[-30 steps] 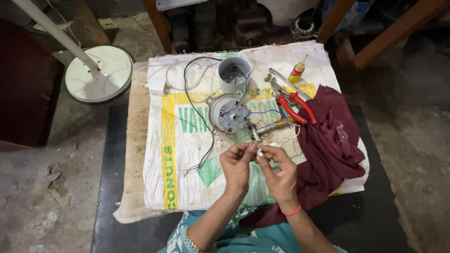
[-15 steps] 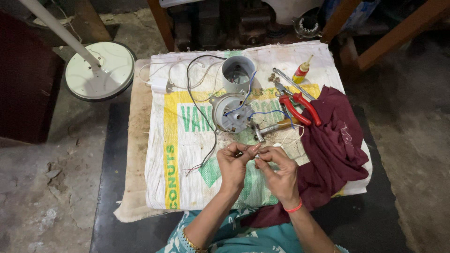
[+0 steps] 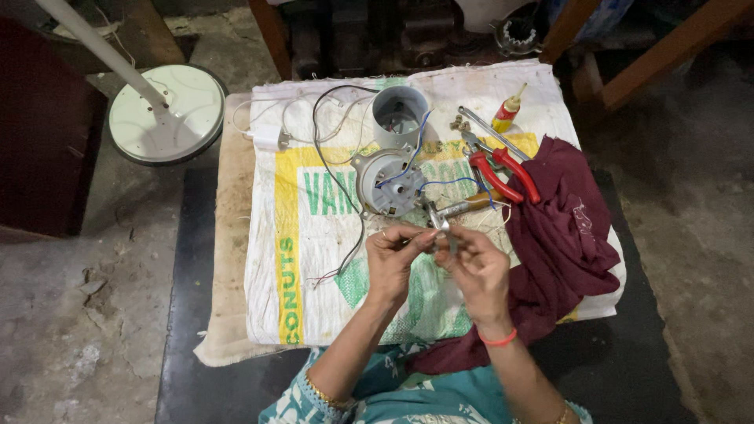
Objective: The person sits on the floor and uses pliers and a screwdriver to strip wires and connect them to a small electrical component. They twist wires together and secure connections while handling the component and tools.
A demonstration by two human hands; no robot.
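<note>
Sack (image 3: 314,259) over low table, concrete floor; both hands (image 3: 436,263) pinch small metal part (image 3: 437,224).

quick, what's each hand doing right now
Left hand: fingers pinched shut on a small silver metal part.
Right hand: fingers curled at the same part; whether it grips cannot be told.

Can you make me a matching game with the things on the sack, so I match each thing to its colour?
Things:
1. pliers handles
2. cloth
3. small bottle
4. round motor

Colours:
A. yellow with a red tip
B. grey
C. red
D. dark maroon

Right pairs: 1-C, 2-D, 3-A, 4-B
</note>
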